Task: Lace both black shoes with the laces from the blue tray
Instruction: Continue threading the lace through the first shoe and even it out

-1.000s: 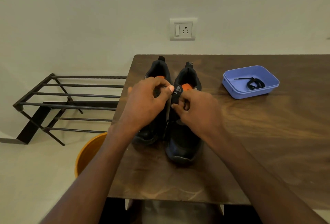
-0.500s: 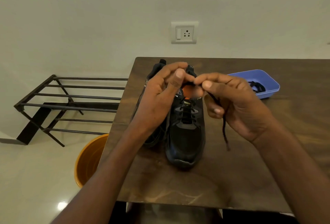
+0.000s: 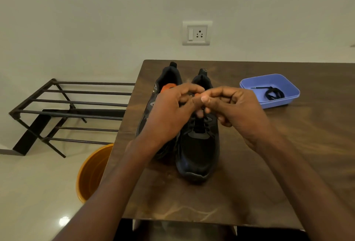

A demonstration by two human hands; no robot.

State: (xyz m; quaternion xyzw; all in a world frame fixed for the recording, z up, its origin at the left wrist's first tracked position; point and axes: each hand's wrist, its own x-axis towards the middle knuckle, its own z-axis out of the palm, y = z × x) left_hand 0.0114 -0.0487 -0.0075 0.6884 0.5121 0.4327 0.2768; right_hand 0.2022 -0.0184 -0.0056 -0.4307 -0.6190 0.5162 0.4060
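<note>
- Black shoes stand side by side on the desk (image 3: 288, 154), toes toward the person; this puts the eyelets within easy reach of both hands.
- The right shoe (image 3: 197, 150) already shows lace crossings over its lower eyelets, so it seems to be the one in work.
- The left shoe (image 3: 167, 81) sits just beside it, touching or nearly so, and is largely hidden behind the left hand; its orange tongue lining shows, and whether it is laced cannot be told.
- The left hand (image 3: 169, 112) and the right hand (image 3: 238, 110) meet above the top of the right shoe, fingers curled and fingertips pinched together, most likely gripping the ends of its lace to draw it snug or tie it; the lace itself is hidden by the fingers.
- The blue tray (image 3: 288, 104) lies well apart on the right of the desk, with one coiled black lace (image 3: 273, 94) in it, presumably kept for the other shoe.
- By this judgement the task is roughly half done.
</note>
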